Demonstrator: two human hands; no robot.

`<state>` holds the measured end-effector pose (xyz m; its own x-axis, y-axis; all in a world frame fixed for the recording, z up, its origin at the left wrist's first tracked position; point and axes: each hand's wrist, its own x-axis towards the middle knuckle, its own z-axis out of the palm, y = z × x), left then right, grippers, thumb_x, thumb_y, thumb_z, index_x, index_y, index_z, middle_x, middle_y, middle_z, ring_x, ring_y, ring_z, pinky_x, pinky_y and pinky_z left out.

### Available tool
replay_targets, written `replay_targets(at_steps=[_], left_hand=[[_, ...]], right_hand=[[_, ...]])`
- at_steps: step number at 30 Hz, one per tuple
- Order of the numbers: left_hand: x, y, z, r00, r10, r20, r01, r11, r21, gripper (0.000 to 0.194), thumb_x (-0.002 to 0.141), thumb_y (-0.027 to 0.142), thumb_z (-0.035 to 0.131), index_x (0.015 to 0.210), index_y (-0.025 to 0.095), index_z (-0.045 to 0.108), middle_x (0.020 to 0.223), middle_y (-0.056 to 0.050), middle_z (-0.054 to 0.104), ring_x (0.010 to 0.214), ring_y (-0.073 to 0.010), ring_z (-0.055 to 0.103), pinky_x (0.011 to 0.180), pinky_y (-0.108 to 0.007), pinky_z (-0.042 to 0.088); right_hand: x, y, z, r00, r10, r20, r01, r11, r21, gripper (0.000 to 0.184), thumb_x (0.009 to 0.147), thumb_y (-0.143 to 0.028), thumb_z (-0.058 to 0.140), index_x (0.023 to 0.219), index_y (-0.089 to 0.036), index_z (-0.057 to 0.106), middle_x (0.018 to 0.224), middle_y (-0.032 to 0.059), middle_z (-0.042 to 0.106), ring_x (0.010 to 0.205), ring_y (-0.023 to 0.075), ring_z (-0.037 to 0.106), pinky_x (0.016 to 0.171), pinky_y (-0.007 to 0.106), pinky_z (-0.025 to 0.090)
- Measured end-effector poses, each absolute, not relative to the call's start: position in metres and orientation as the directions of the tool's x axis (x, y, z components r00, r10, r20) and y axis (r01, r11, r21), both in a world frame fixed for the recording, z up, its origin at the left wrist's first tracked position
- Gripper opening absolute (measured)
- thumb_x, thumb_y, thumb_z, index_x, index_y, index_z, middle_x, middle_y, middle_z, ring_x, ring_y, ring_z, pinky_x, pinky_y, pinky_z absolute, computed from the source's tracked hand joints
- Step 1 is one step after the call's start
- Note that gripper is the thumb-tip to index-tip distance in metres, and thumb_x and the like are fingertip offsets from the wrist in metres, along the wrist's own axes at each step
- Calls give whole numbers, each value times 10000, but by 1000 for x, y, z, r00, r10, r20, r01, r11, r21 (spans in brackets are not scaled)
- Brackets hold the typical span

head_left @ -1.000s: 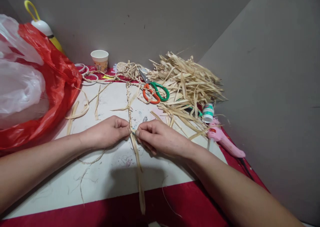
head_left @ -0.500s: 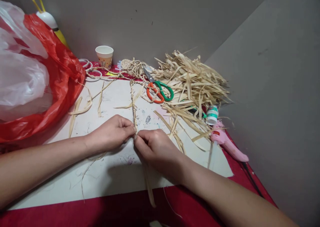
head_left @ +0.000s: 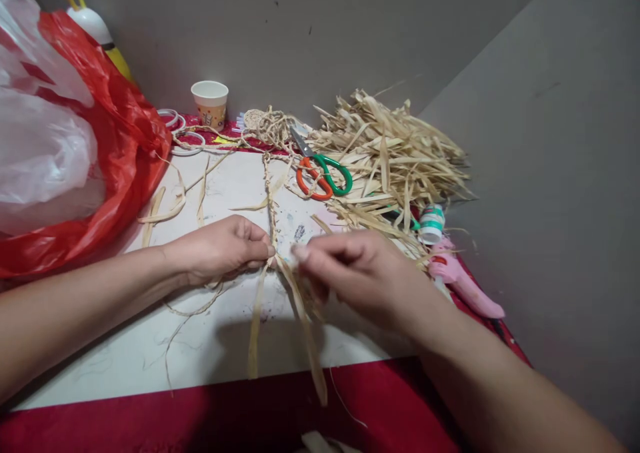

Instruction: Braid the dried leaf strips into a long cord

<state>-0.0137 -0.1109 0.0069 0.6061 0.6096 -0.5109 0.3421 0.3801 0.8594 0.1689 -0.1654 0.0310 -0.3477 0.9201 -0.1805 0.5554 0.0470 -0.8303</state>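
A thin braided cord of dry straw-like strips runs down the white board toward me. My left hand pinches its near end between thumb and fingertips. Below that pinch, a loose strip hangs to the left and another strip slants down to the right. My right hand is just right of the braid, apart from my left hand, thumb and forefinger drawn together and the other fingers curled. Whether a strand is between those fingertips I cannot make out.
Scissors with orange and green handles lie beside a heap of dry strips. A small white-and-green bottle and a pink glue gun are at right. A paper cup stands behind; a red plastic bag fills the left.
My right hand has come away from my left, moving right and slightly up. The loose strips below the braid now hang spread apart. My left hand keeps its pinch.
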Motion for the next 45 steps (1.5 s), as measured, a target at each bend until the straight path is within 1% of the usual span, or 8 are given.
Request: replay_targets(at_steps=[4,10,18,23,32,36,40,45], left_hand=[[-17,-104,14,655,546,-522,341,402,850,215,784,154,525,575,170,476,407,75,341,329,-34,219,350,-226,125],[-19,-100,15,697,486,-528,413,330,849,157,798,175,530,642,157,528,432,77,335,345,-34,217,351,-212,133],[-19,-100,20,721,478,-502,479,180,859,148,782,188,535,644,168,487,481,73,345,392,-41,230,380,-202,156],[-19,-105,23,706,557,-437,562,-67,824,209,795,237,499,600,166,478,502,51,405,438,-57,303,423,-201,227],[-12,-123,27,663,693,-284,711,-463,530,302,848,286,382,599,184,517,527,8,519,472,-101,407,492,-243,254],[-9,-139,19,685,703,-190,725,-631,277,327,876,301,339,695,181,583,551,-41,571,450,-141,443,466,-280,200],[-10,-152,14,745,650,-151,664,-745,63,266,833,163,350,859,140,614,534,-65,582,433,-197,519,428,-301,161],[-10,-160,10,749,653,-114,653,-756,-43,285,790,57,333,865,124,600,538,-78,587,454,-221,581,407,-288,205]], right_hand=[[171,-149,14,-280,884,-374,322,-280,-904,298,876,-448,494,823,-164,570,399,-55,481,313,74,399,357,174,304],[161,-144,-11,-492,733,-470,54,-513,-857,361,779,-490,616,722,-142,535,449,-71,447,315,23,273,312,150,202],[162,-142,-10,-554,655,-514,-45,-640,-767,336,732,-346,661,579,-173,418,423,-96,330,335,22,209,328,166,147],[154,-148,-10,-420,735,-532,17,-580,-814,272,751,-210,523,508,-175,404,370,-83,333,303,34,248,323,174,183],[150,-150,-11,-354,782,-513,35,-537,-843,212,730,-180,461,538,-150,546,350,-47,439,290,70,381,318,179,286],[150,-152,-11,-378,767,-519,9,-558,-830,283,745,-191,458,464,-161,479,354,-25,461,302,74,415,327,180,279],[150,-153,-12,-367,780,-508,-6,-547,-837,295,765,-219,485,478,-152,499,379,-20,496,309,67,423,337,172,313],[151,-153,-12,-404,773,-489,40,-519,-854,343,814,-254,474,498,-135,539,368,-6,511,314,57,439,353,151,320]])
